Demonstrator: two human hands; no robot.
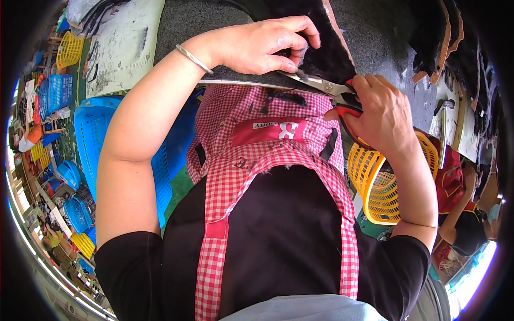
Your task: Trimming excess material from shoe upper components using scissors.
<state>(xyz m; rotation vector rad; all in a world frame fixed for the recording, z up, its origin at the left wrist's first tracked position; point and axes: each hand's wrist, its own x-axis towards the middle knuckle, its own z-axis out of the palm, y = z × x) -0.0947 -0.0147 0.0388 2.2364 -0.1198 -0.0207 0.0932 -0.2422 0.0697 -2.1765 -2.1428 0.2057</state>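
My right hand (381, 109) grips a pair of scissors (328, 86) by its red and black handles. The blades point left and are close together, near the fingertips of my left hand (273, 47). Those fingers are curled in a pinch at the edge of a black furry piece of material (326, 60), with some grey fluff about them. The black piece lies on the dark speckled table top (184, 32), and a tan edge strip runs along its right side. Dark tufts cling to my red checked apron (225, 109) just below the table edge.
A blue basket (93, 123) stands by my left arm, a yellow basket (369, 171) below my right. A hammer (444, 107) and more black pieces with tan edges (447, 48) lie to the right. Another person (466, 224) is at far right.
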